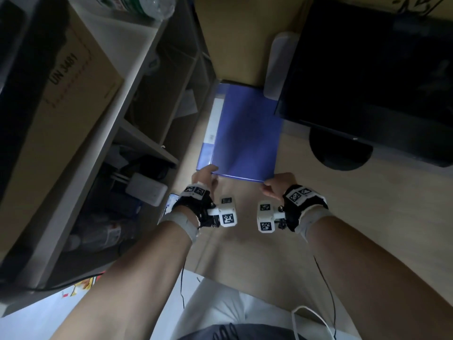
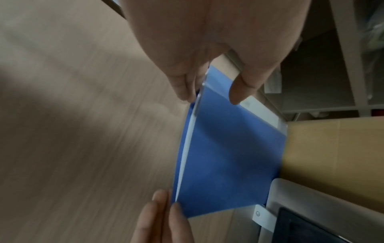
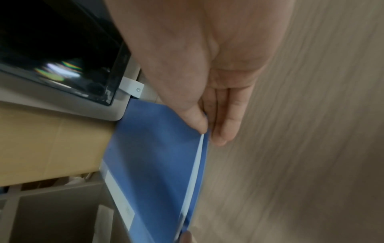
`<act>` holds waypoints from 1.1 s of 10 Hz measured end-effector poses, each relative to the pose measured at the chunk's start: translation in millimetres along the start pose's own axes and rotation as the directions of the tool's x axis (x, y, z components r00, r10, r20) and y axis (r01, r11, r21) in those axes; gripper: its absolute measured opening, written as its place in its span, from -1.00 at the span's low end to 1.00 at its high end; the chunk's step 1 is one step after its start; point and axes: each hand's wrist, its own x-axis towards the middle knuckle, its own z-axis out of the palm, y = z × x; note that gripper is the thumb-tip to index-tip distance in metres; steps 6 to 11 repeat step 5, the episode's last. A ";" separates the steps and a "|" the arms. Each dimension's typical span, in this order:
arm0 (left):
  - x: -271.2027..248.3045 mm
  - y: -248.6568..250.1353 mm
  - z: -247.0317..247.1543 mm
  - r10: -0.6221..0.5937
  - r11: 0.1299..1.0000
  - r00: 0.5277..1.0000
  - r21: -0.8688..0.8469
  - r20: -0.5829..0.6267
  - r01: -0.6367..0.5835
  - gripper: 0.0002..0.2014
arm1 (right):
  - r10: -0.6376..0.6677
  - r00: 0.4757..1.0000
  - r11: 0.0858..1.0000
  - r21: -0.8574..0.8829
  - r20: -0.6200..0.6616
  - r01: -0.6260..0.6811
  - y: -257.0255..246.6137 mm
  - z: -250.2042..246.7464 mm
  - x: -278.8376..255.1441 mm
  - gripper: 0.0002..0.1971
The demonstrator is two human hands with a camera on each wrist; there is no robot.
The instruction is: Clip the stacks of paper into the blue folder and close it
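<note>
The blue folder (image 1: 247,133) lies on the wooden desk (image 1: 355,212) with its cover down and its white spine label to the left. A thin white edge of paper (image 2: 187,148) shows between the covers along the near side, also visible as the paper edge (image 3: 194,172) in the right wrist view. My left hand (image 1: 212,171) pinches the near-left corner, thumb (image 2: 239,92) on top and the other fingers (image 2: 184,88) at the edge. At the near-right corner my right hand (image 1: 268,184) pinches too, its thumb (image 3: 197,121) on the cover and fingers (image 3: 224,129) beneath.
A dark monitor (image 1: 367,69) on a round base (image 1: 340,150) overhangs the folder's far-right corner. A grey shelf unit (image 1: 147,94) with a cardboard box (image 1: 61,106) borders the desk's left edge. A beige partition (image 1: 240,45) stands behind the folder.
</note>
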 end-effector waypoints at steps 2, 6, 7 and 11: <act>-2.4 -0.4 7.6 -0.116 0.992 0.973 -0.035 0.200 0.125 -0.86 | 0.036 0.997 0.996 0.079 0.069 -0.041 -4.9 10.4 -15.1 -0.81; -5.9 -3.6 9.0 -0.043 0.999 0.983 0.012 0.176 0.041 -0.90 | -0.121 0.993 0.992 0.043 0.013 0.120 -1.8 -6.3 -46.0 -0.79; -5.9 -3.6 9.0 -0.043 0.999 0.983 0.012 0.176 0.041 -0.90 | -0.121 0.993 0.992 0.043 0.013 0.120 -1.8 -6.3 -46.0 -0.79; -5.9 -3.6 9.0 -0.043 0.999 0.983 0.012 0.176 0.041 -0.90 | -0.121 0.993 0.992 0.043 0.013 0.120 -1.8 -6.3 -46.0 -0.79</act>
